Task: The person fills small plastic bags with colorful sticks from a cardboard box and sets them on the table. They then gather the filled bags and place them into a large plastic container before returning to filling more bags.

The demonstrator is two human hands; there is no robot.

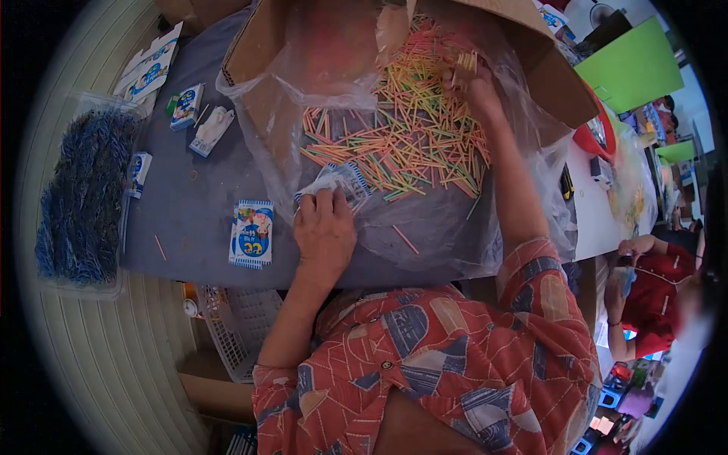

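My right hand (476, 89) reaches into a plastic-lined cardboard box lying on its side and grips a small bundle of thin yellowish sticks (466, 62). Below it spreads a large heap of thin pastel sticks (413, 140) in pink, yellow, orange and green. At the near edge of that heap, my left hand (324, 227) has its fingers closed on blue-and-white packets (347, 182); they partly cover the packets. To the left of this hand lies a small stack of printed blue-and-white packets (252, 233). A single pink stick (406, 240) rests on the plastic nearby.
The cardboard box (553, 83) has a clear plastic liner (269, 114). At the left stands a clear tub of dark blue strips (87, 197). Small printed boxes (186, 106) lie on the grey table (178, 220). A person in red (658, 292) is at the right.
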